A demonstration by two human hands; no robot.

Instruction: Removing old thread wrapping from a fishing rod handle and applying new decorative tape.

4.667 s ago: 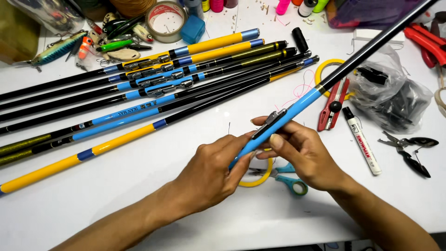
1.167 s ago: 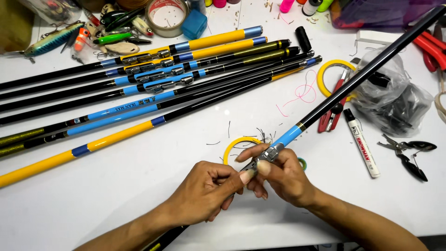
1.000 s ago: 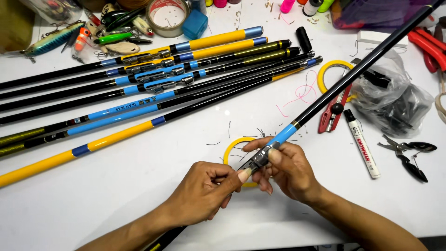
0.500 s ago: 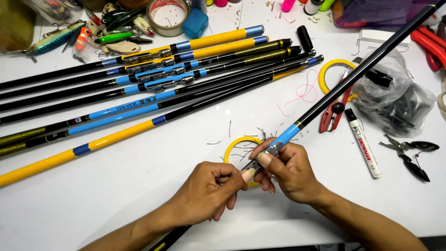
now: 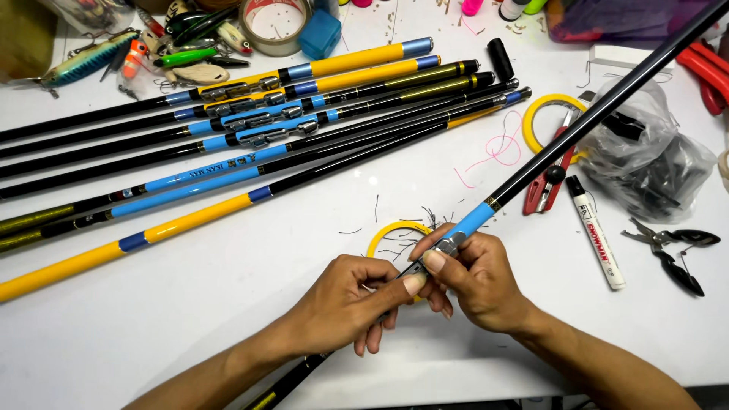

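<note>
A long black fishing rod [image 5: 600,102] with a blue band runs from the top right down to the near table edge. My left hand [image 5: 349,304] grips the rod's lower part, thumb pressed near a small metal fitting [image 5: 448,244] on the rod. My right hand [image 5: 474,277] wraps the rod just below the blue band, fingers on that fitting. A yellow tape ring [image 5: 387,231] lies on the white table [image 5: 190,304] partly under my hands, with short black thread clippings around it.
Several black, blue and yellow rod sections [image 5: 228,159] lie across the table's left half. Fishing lures [image 5: 83,64] and a tape roll [image 5: 275,26] sit at the back. On the right lie a white marker [image 5: 596,231], red cutter [image 5: 548,171], plastic bag [image 5: 653,163] and pliers [image 5: 672,254].
The rod has slid toward me since the oldest frame, so my hands now sit below the blue band. Over the last second my fingers only shifted slightly on the metal fitting.
</note>
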